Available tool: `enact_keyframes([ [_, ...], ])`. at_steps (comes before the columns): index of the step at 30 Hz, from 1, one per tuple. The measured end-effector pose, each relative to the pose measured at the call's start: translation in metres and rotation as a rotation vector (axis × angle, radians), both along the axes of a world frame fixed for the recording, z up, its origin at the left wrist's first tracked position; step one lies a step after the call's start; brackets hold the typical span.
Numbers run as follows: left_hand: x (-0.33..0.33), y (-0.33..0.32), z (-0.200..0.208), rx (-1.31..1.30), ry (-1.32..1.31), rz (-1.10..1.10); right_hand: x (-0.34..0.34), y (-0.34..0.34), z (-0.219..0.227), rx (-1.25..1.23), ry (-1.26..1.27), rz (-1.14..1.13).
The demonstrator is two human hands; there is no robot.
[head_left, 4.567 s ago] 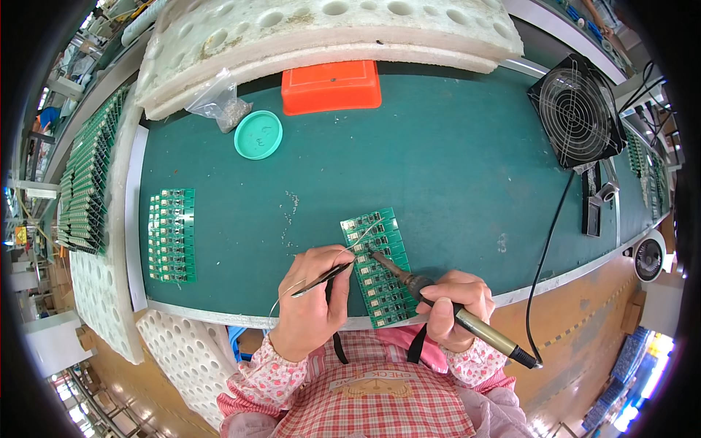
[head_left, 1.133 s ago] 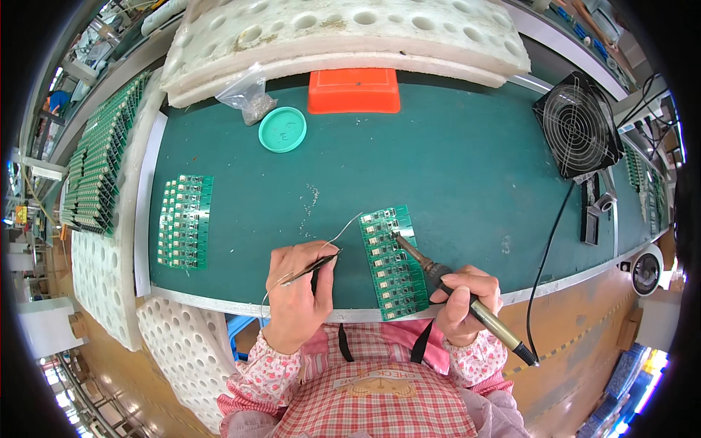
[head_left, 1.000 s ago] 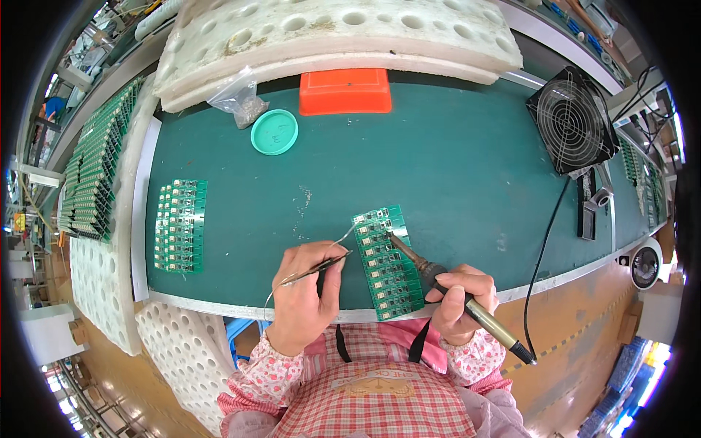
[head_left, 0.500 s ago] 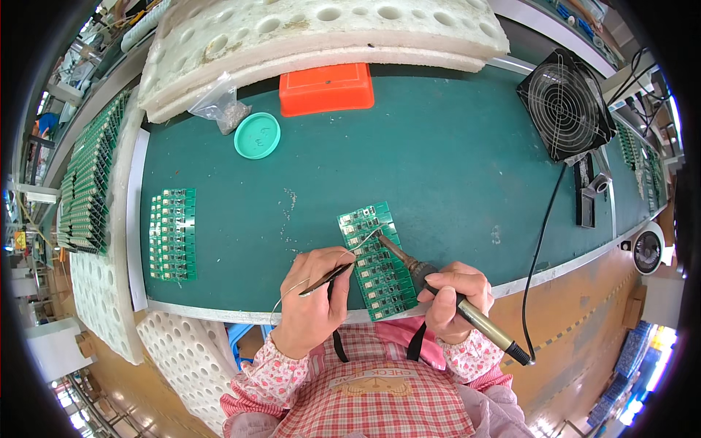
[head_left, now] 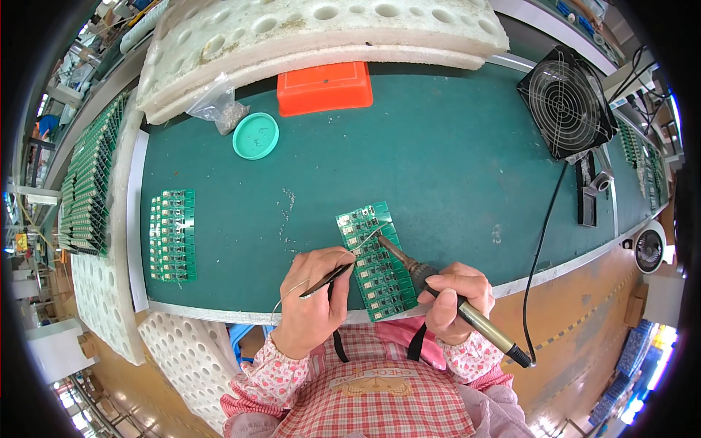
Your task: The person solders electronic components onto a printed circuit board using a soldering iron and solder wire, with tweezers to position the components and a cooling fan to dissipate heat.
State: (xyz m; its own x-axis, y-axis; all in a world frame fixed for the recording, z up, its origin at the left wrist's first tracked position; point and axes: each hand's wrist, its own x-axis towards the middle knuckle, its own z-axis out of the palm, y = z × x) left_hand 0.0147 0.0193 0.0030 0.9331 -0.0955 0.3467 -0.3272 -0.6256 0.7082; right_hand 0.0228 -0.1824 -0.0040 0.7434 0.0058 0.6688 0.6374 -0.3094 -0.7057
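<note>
A green circuit board panel (head_left: 387, 281) with rows of small components lies slanted at the table's near edge. My right hand (head_left: 460, 296) is closed round the handle of a soldering iron (head_left: 416, 270), its tip down at the board's upper part. In my closed left hand (head_left: 312, 299) are a thin solder wire (head_left: 283, 298) and a slim dark tool with a silvery end, like tweezers (head_left: 325, 281). A thin light length reaches from those fingers to the board, close to the iron's tip. Whether tip and wire touch cannot be made out.
Another board panel (head_left: 173, 235) lies at the left. Farther back are a turquoise lid (head_left: 255, 136), a plastic bag of small parts (head_left: 228, 113), a red tray (head_left: 325, 91) and white foam (head_left: 328, 33). A black fan (head_left: 566, 106) and iron holder (head_left: 586, 193) stand right; the iron's cord (head_left: 542, 244) hangs nearby.
</note>
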Motion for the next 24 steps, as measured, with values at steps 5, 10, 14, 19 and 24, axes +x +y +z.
enact_keyframes([
  [5,-0.0002,0.0003,0.0007,-0.002,0.007,-0.004,-0.0031,0.0007,-0.0045,0.081,0.003,-0.02],
  [10,-0.0005,-0.0003,0.0007,-0.008,0.014,0.007,-0.0055,0.0001,-0.0081,0.26,-0.018,-0.019],
  [14,-0.0005,-0.0003,-0.0001,-0.001,0.011,0.011,-0.0049,-0.0031,-0.0078,0.277,-0.046,0.029],
  [19,-0.0002,-0.001,-0.0001,-0.001,0.007,0.012,-0.0045,-0.0041,-0.0078,0.289,-0.078,0.084],
  [24,-0.0007,-0.0001,-0.0019,0.002,0.0,0.009,-0.0045,-0.0053,-0.0053,0.277,-0.054,0.116],
])
